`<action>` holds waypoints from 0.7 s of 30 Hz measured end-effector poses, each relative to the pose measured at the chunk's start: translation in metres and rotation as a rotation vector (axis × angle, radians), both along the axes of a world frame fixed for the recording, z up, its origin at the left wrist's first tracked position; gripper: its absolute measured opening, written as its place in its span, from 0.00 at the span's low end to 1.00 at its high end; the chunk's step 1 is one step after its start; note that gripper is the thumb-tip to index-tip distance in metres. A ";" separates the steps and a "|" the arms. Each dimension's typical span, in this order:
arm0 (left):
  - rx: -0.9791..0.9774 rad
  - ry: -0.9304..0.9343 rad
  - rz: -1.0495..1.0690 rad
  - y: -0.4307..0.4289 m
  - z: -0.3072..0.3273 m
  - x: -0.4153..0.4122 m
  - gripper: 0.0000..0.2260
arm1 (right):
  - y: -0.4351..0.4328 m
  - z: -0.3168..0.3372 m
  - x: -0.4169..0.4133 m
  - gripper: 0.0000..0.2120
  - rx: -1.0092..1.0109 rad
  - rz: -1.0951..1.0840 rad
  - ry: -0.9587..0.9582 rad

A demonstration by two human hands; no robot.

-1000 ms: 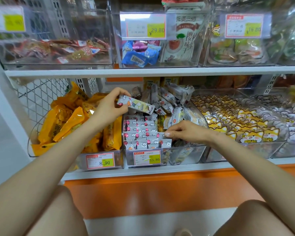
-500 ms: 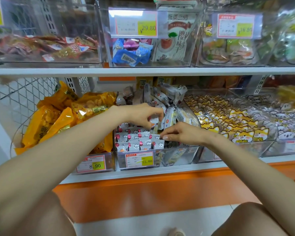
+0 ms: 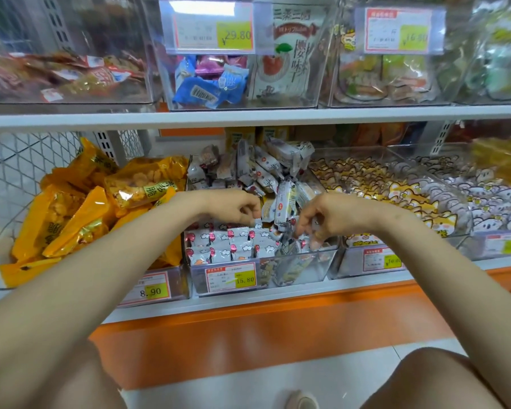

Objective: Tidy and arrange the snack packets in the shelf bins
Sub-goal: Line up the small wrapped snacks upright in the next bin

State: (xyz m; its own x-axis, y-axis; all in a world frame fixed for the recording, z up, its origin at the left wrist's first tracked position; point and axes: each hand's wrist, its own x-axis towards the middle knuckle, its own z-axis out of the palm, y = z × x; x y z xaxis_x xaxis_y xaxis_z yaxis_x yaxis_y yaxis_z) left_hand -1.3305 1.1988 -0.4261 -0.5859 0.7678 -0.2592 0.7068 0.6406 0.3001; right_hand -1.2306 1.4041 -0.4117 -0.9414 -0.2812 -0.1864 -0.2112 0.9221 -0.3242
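My left hand (image 3: 236,211) pinches a small packet (image 3: 257,224) just behind the upright rows (image 3: 230,246) in the middle bin (image 3: 322,270), which run side to side below it. My right hand (image 3: 322,216), nearer the loose heap (image 3: 289,249), curls down into it; whether it grips one I cannot tell.

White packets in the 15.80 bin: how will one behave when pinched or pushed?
The white packets look small and film-wrapped, so probably light and slippery. Standing on edge in rows, they likely topple if nudged. The loose pile behind may slide forward.
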 end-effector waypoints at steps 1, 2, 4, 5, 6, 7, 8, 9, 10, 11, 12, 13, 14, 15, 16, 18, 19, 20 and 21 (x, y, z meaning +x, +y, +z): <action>0.018 0.008 0.006 -0.002 0.000 0.001 0.09 | -0.002 -0.001 0.000 0.13 0.071 0.010 0.002; 0.041 0.024 0.005 -0.004 0.000 0.001 0.14 | -0.004 -0.001 -0.001 0.13 0.147 0.020 0.016; 0.054 0.041 -0.009 -0.007 0.000 0.005 0.24 | -0.008 -0.005 -0.001 0.10 0.225 0.024 0.047; 0.026 0.056 -0.013 -0.008 0.000 0.008 0.28 | -0.009 -0.007 -0.003 0.07 0.206 0.016 0.055; -0.006 0.087 -0.024 -0.010 -0.002 0.010 0.29 | -0.009 -0.010 -0.004 0.05 0.160 0.006 0.056; -0.036 0.134 -0.027 -0.013 -0.004 0.013 0.29 | -0.009 -0.012 -0.006 0.04 0.107 -0.002 0.054; -0.047 0.192 -0.033 -0.015 -0.006 0.015 0.30 | -0.008 -0.014 -0.007 0.03 0.060 -0.007 0.055; -0.044 0.241 -0.030 -0.016 -0.008 0.018 0.33 | -0.009 -0.015 -0.008 0.02 0.023 -0.008 0.066; -0.026 0.271 -0.023 -0.017 -0.009 0.020 0.36 | -0.010 -0.016 -0.008 0.03 -0.003 -0.002 0.083; -0.012 0.282 -0.006 -0.018 -0.010 0.023 0.38 | -0.013 -0.018 -0.007 0.04 -0.024 0.008 0.100; 0.004 0.284 0.010 -0.018 -0.011 0.026 0.37 | -0.016 -0.020 -0.007 0.05 -0.044 0.019 0.109; 0.014 0.284 0.025 -0.017 -0.012 0.030 0.36 | -0.018 -0.021 -0.006 0.07 -0.065 0.028 0.108; 0.015 0.287 0.037 -0.017 -0.013 0.033 0.34 | -0.020 -0.021 -0.005 0.07 -0.089 0.032 0.101; 0.015 0.294 0.043 -0.017 -0.014 0.035 0.33 | -0.020 -0.019 -0.005 0.07 -0.118 0.030 0.094; 0.016 0.305 0.046 -0.018 -0.015 0.038 0.33 | -0.019 -0.015 -0.003 0.07 -0.151 0.021 0.096; 0.026 0.316 0.061 -0.019 -0.018 0.041 0.32 | -0.014 -0.002 0.000 0.06 -0.224 -0.034 0.168; 0.042 0.321 0.068 -0.020 -0.019 0.042 0.32 | -0.011 0.007 0.002 0.05 -0.281 -0.080 0.224; 0.058 0.327 0.078 -0.021 -0.020 0.044 0.32 | -0.009 0.014 0.003 0.04 -0.364 -0.131 0.275; 0.068 0.332 0.086 -0.021 -0.021 0.045 0.32 | -0.008 0.019 0.003 0.04 -0.459 -0.178 0.326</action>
